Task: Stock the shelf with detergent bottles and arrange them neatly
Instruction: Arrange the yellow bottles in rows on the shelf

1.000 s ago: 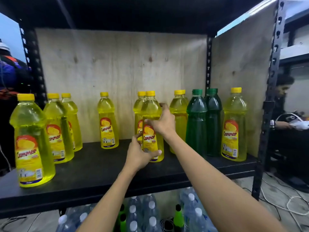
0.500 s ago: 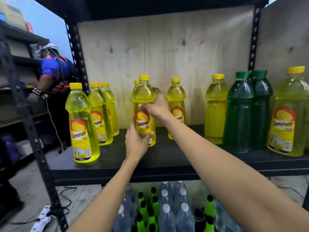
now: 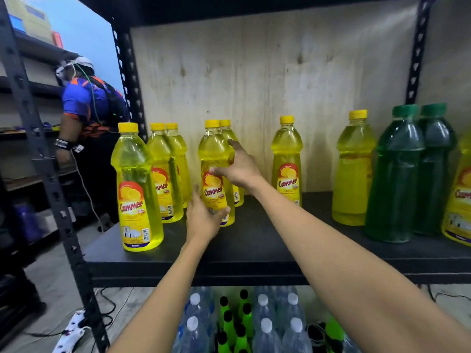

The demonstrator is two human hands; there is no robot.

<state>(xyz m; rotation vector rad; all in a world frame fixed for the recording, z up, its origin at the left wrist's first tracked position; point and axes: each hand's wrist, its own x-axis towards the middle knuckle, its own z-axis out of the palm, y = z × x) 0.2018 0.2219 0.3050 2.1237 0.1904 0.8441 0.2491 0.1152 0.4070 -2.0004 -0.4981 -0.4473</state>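
A yellow detergent bottle (image 3: 214,154) with a red Cammer label stands upright on the black shelf (image 3: 254,250), left of centre. My left hand (image 3: 204,220) wraps its base from the front. My right hand (image 3: 240,168) grips its middle from the right, thumb across the label. A second yellow bottle (image 3: 230,135) stands directly behind it, mostly hidden. Three more yellow bottles (image 3: 136,189) stand to the left. To the right are a labelled yellow bottle (image 3: 286,159), a yellow bottle (image 3: 354,171) showing no label, and two green bottles (image 3: 397,179).
Another yellow bottle (image 3: 458,200) is cut off at the right edge. A plywood panel (image 3: 254,72) backs the shelf. Black uprights (image 3: 63,200) frame it. Clear and green bottles (image 3: 262,324) crowd the floor below. A person in blue (image 3: 84,103) works at the left, and a power strip (image 3: 71,332) lies on the floor.
Both hands have slid the held yellow bottle leftwards along the shelf, away from the central group, to stand in front of another yellow bottle. My view has swung left.
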